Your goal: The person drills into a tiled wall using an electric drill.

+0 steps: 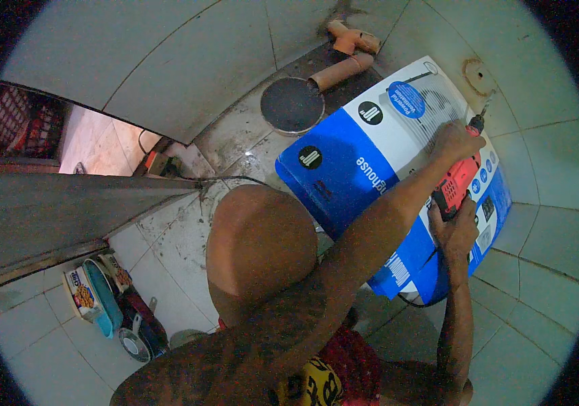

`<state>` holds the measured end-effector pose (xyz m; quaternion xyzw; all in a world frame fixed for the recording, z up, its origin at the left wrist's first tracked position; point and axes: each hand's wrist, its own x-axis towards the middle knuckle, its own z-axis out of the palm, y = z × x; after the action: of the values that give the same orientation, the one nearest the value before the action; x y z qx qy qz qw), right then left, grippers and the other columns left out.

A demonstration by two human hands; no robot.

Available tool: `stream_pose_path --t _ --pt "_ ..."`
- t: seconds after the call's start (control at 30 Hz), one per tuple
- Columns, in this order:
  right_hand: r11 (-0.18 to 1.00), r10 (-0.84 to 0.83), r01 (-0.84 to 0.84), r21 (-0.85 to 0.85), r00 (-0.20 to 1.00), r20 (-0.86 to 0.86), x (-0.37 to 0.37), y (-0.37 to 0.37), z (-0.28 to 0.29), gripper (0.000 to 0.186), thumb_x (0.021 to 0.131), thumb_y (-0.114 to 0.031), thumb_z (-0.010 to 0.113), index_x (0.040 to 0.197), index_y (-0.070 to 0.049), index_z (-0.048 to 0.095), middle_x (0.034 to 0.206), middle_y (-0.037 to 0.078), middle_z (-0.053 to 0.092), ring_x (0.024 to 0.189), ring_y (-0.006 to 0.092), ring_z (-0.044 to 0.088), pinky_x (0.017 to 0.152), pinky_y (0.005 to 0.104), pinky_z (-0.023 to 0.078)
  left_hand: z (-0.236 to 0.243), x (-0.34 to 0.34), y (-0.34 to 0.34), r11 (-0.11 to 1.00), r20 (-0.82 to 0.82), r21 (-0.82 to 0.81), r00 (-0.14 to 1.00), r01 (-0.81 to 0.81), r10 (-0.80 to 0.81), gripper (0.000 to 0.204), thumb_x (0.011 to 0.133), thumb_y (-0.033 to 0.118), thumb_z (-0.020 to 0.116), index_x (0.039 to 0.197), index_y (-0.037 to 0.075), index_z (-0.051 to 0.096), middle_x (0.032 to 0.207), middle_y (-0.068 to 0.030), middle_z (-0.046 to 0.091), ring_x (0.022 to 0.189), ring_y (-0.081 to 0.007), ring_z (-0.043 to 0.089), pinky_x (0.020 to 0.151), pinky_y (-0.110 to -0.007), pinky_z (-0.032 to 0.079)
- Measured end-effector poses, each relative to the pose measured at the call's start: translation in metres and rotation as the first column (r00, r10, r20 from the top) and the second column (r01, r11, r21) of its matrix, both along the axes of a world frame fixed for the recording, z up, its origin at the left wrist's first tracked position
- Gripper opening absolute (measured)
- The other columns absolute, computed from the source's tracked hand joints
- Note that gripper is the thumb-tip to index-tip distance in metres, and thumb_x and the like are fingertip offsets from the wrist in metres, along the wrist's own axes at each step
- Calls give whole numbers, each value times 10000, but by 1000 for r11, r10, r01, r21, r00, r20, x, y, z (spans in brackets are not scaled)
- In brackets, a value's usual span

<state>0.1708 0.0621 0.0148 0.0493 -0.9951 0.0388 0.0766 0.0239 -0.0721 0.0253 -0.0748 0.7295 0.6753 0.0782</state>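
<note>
Although a large blue-and-white printed cardboard box (pixel 343 183) took up most of the room between the person and the pale tiled wall (pixel 546 74) on the right, a red-and-black power drill (pixel 460 177) was held over its right part. The left grip (pixel 457 142) was closed around the drill's far, front end, and the right grip (pixel 456 227) was wrapped about its near end. A slim metal drill bit (pixel 488 103) pointed away toward the wall, just beside a small dark hole ringed with a brown stain (pixel 481 74); whether its tip touched the tiles could not be told.

The left forearm (pixel 391 213) crossed over the box, hiding part of its printed side, while a bare bent knee (pixel 262 250) blocked the view of the floor at the middle. Beyond the box, on the far side, lay a branched orange plastic pipe (pixel 343 71), one end beside a dark round disc (pixel 293 105) on the dirty tiled floor (pixel 168 237). A thin black cable (pixel 249 178) ran leftward from behind the knee, near the foot of a grey flat panel (pixel 66 210). At the near left, a white tub with a printed label (pixel 81 294) stood against a long light-blue plastic container (pixel 103 298), with a dark item bearing a round silvery face (pixel 134 344) close by.
</note>
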Motion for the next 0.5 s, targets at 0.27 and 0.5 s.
stream_pose_path --t 0.27,0.5 --pt "1000 2 -2 17 1000 -8 0 -1 4 832 766 -519 777 1320 25 477 1118 221 623 893 443 677 723 545 562 -1 -1 3 999 -25 -54 1000 1 -2 706 717 531 741 1056 -85 686 1047 -306 699 993 -426 699 893 -472 558" --pt "1000 -4 4 5 1000 -10 1 -5 7 809 763 -497 782 1309 21 486 1114 224 627 893 441 681 733 544 563 0 -2 4 1000 3 -19 1000 -19 19 587 649 383 729 956 -117 698 997 -335 691 995 -433 692 918 -455 544"
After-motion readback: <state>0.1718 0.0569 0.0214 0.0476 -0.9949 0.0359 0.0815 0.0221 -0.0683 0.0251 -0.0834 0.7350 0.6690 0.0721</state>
